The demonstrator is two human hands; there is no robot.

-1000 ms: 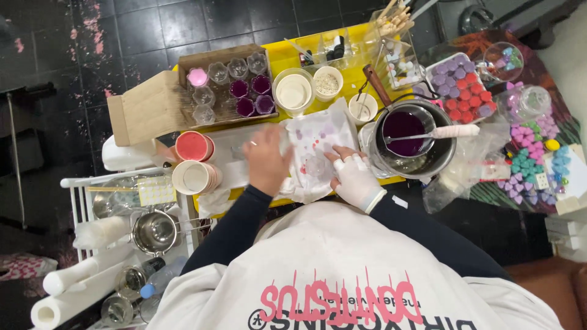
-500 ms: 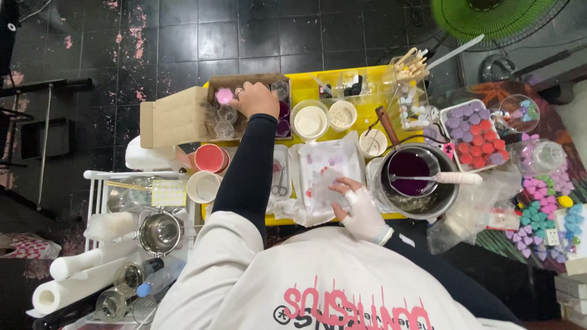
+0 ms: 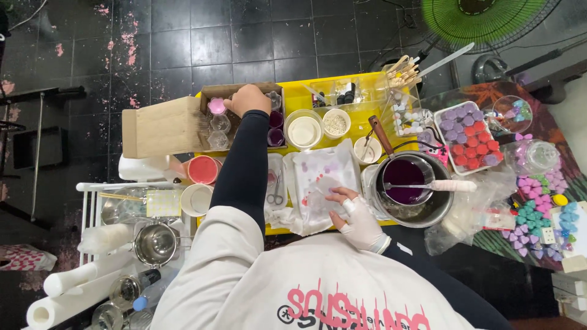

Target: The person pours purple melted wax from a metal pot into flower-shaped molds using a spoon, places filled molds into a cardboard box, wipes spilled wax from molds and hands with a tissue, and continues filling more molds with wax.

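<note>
My left hand (image 3: 247, 98) reaches far forward into an open cardboard box (image 3: 160, 127) that holds several small glass cups (image 3: 219, 124), some with purple filling. Its fingers curl down over the cups, and I cannot see whether they grip one. My right hand (image 3: 358, 215), in a white glove, rests with fingers spread on a clear plastic piece (image 3: 324, 186). That piece lies on a white, purple-stained cloth (image 3: 321, 168) on the yellow table (image 3: 299, 99).
A metal pot of purple liquid (image 3: 403, 181) with a white-handled tool (image 3: 452, 185) stands right of the cloth. Around are two white bowls (image 3: 304, 129), a red cup (image 3: 202, 169), scissors (image 3: 275, 194), a tray of purple and red shapes (image 3: 468, 137), paper rolls (image 3: 67, 287) and a green fan (image 3: 483, 18).
My left hand left the cloth and went forward and left into the cardboard box. My right hand stayed on the cloth.
</note>
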